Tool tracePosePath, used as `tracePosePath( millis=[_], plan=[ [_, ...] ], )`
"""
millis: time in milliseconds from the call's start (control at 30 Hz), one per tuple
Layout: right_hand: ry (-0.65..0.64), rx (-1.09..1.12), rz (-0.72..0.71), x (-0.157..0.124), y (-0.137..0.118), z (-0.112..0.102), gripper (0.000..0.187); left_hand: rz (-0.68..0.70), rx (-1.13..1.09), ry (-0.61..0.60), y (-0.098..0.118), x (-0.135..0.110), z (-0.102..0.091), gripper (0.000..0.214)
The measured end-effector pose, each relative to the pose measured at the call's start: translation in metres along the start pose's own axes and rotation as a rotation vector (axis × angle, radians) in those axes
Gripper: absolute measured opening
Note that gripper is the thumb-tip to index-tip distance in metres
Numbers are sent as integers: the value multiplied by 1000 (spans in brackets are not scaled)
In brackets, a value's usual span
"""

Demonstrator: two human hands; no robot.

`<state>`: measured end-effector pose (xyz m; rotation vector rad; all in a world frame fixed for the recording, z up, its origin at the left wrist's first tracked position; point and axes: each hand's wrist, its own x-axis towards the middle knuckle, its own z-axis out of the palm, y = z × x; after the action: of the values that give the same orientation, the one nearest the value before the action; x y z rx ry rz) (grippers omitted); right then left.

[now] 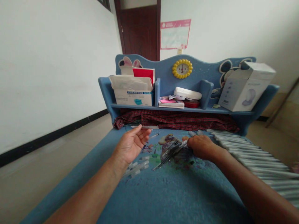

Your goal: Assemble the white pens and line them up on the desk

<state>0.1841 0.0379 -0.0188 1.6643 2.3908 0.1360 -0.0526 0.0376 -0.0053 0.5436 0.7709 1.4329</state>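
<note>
My left hand [132,143] hovers palm up over the blue desk top [177,193], fingers spread, holding nothing. A few clear pen caps [137,167] lie just under its wrist. My right hand [202,146] rests palm down with its fingers curled on a bundle of thin dark pen refills [170,151] lying on the picture printed on the desk. A single white pen [144,127] lies beyond the left fingertips.
A long row of white pens [254,155] lies along the right side. Red checked cloth [177,119] is bunched under the shelf. On the shelf stand a mask box [133,93], booklets [171,102], a white carton [245,88] and a yellow clock [182,68].
</note>
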Motion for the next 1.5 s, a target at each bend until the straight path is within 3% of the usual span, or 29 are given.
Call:
tracePosePath(
  millis=[133, 300, 467, 567, 767, 1100, 1500],
  plan=[
    [42, 20, -26, 0, 0, 1, 34, -7, 19, -10, -3, 0, -1, 21],
    [185, 138, -66, -1, -2, -4, 22, -8, 33, -36, -6, 0, -3, 19],
    [399, 869, -309, -10, -16, -13, 11, -41, 42, -38, -12, 0, -5, 17],
    [461, 1140, -347, -16, -27, -19, 6, -56, 58, -47, -17, -2, -6, 15],
    [389, 1544, -279, -18, -38, -20, 10, -95, 83, -85, -22, -6, -3, 14],
    [465, 1681, -227, -10, -42, -6, 8, -110, 77, -104, -24, -10, -2, 15],
    [444, 1857, -218, -8, -52, -4, 20, -113, 79, -116, -24, -12, -1, 16]
  ],
)
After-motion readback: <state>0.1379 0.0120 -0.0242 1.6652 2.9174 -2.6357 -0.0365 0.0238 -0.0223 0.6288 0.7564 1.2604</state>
